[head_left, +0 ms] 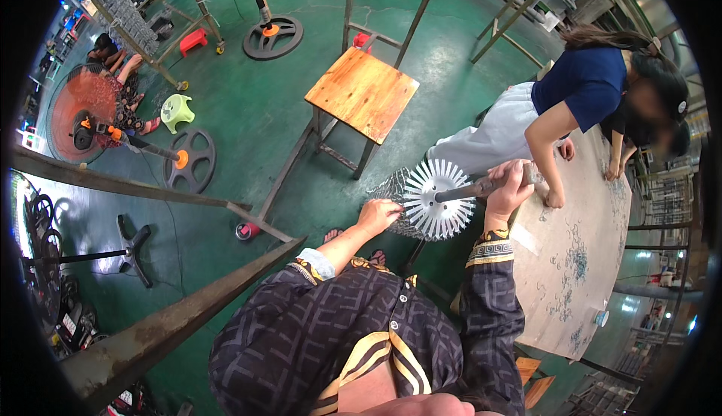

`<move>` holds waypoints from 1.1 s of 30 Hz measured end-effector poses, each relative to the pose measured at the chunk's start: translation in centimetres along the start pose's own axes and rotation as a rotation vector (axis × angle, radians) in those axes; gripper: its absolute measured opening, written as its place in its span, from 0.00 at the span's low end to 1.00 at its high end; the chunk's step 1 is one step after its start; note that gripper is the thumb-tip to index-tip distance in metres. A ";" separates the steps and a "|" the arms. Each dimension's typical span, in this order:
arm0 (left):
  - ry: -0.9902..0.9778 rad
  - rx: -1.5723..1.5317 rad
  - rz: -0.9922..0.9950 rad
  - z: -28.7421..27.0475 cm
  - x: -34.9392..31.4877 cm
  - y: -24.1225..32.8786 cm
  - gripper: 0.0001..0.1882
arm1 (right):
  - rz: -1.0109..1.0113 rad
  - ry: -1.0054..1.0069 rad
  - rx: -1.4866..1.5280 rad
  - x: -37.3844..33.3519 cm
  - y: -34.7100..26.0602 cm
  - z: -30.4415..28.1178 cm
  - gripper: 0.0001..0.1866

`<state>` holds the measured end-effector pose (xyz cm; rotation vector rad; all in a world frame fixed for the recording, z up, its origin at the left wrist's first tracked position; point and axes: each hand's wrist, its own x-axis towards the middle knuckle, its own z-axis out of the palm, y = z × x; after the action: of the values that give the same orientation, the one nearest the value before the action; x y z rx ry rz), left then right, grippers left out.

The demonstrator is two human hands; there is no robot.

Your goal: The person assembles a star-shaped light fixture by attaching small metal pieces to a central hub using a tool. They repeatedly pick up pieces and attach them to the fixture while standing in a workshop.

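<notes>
Left of the slotted disc (434, 219), I see the left hand (378, 216) curled, grasp unclear; rightward, the right hand (509, 192) clenches a shaft (462, 191).

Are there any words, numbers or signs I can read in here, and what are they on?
There are none I can read clearly.
Silver slotted disc: no writing shows.
Red can-shaped thing: any print is too small.
Light green stool: the mark on its seat is too small to make out.
Dark shirt: a repeating pattern, no words I can read.
</notes>
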<state>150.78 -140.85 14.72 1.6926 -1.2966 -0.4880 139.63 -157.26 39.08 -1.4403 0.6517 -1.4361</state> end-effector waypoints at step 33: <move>-0.176 -0.224 -0.168 -7.4 0.6 -0.3 0.08 | 0.044 -0.224 0.071 0.2 -0.8 -1.5 0.17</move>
<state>156.76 -138.22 18.32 1.6034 -1.1774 -0.8659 138.00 -157.47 39.64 -1.4956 0.4837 -1.2300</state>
